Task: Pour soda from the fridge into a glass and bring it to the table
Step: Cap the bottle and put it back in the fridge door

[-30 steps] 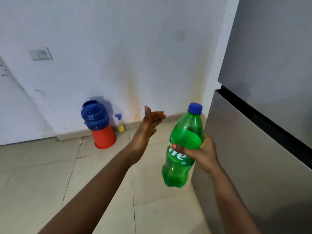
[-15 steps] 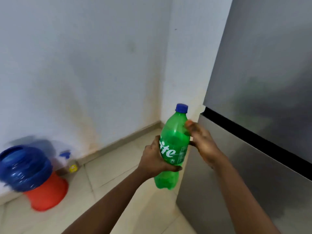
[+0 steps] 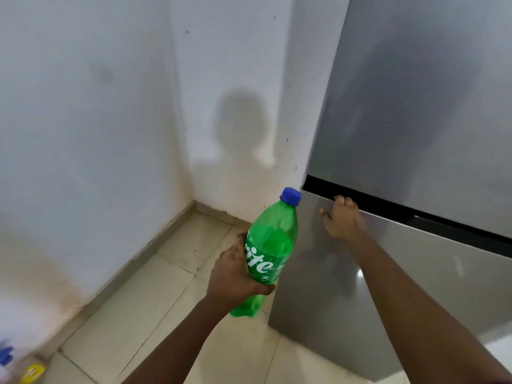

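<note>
We see bottle (image 3: 270,250) now in left hand (image 3: 231,278) alone, fingers wrapped round green ribbed plastic, blue cap up. Right hand (image 3: 342,220) moved off, fingertips curled into fridge (image 3: 415,273) door gap; smooth grey metal.

We see a glossy green plastic bottle (image 3: 273,245), a brushed matt metal fridge (image 3: 415,134), and smooth glazed floor tiles (image 3: 133,314).
</note>
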